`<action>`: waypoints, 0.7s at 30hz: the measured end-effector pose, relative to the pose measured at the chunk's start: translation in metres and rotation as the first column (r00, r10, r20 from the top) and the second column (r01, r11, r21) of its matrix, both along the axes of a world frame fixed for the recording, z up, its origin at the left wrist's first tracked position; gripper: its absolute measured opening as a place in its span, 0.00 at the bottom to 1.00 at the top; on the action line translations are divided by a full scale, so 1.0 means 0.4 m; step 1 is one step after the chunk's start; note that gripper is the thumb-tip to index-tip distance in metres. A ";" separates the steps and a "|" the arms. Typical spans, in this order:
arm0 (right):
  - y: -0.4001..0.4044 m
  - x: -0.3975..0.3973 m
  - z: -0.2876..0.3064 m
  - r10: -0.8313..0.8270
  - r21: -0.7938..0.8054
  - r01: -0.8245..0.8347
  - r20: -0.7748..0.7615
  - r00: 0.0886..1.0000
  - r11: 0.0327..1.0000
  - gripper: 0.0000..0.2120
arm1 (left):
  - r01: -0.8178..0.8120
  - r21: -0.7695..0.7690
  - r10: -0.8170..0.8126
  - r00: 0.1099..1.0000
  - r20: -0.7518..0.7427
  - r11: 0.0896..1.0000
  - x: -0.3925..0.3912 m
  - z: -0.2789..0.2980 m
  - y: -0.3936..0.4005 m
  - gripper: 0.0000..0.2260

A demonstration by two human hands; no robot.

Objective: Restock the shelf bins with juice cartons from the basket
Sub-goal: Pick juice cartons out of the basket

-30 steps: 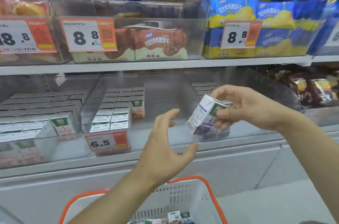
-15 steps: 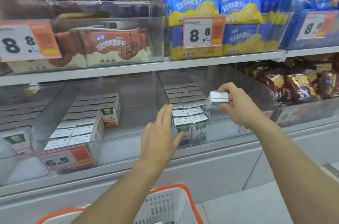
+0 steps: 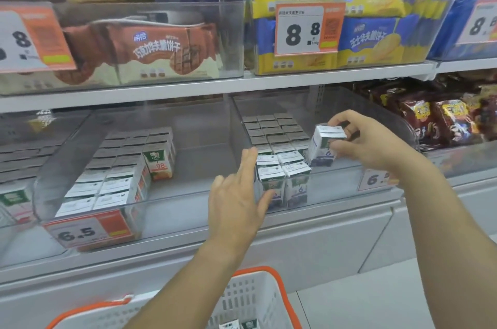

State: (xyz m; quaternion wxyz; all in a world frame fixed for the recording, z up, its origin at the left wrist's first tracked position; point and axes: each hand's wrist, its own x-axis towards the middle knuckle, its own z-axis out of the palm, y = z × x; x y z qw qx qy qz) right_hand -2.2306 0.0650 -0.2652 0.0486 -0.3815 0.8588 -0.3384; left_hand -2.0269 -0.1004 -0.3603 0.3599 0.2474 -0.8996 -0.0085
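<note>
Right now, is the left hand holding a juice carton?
No, the left hand is open with straight fingers beside the cartons in the bin; only the right hand holds a juice carton.

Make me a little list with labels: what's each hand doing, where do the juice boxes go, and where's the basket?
right hand: holds a juice carton upright above the right side of the bin
left hand: open, fingers straight, by the front cartons
bin: clear, cartons in rows, empty gap on its right
basket: white with orange rim, below the shelf, cartons inside
price tag: starts with 6
</note>
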 end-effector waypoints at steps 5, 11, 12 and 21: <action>-0.042 -0.002 -0.023 -0.010 0.090 0.011 -0.012 1.000 0.996 0.14 | -0.009 -0.022 0.009 1.000 -0.007 1.000 0.002 -0.002 -0.004 0.39; -0.094 -0.005 -0.075 -0.068 0.099 0.065 0.036 0.997 0.993 0.17 | 0.006 -0.088 -0.011 0.999 -0.053 0.996 0.000 -0.010 -0.008 0.38; -0.094 -0.006 -0.078 -0.093 0.112 0.087 0.041 0.995 0.990 0.18 | 0.008 -0.097 -0.015 0.998 -0.064 0.995 -0.001 -0.012 -0.008 0.38; -0.070 -0.003 -0.069 -0.124 0.145 0.116 0.046 0.991 0.983 0.17 | 0.027 -0.103 -0.035 0.997 -0.075 0.994 -0.002 -0.016 -0.007 0.38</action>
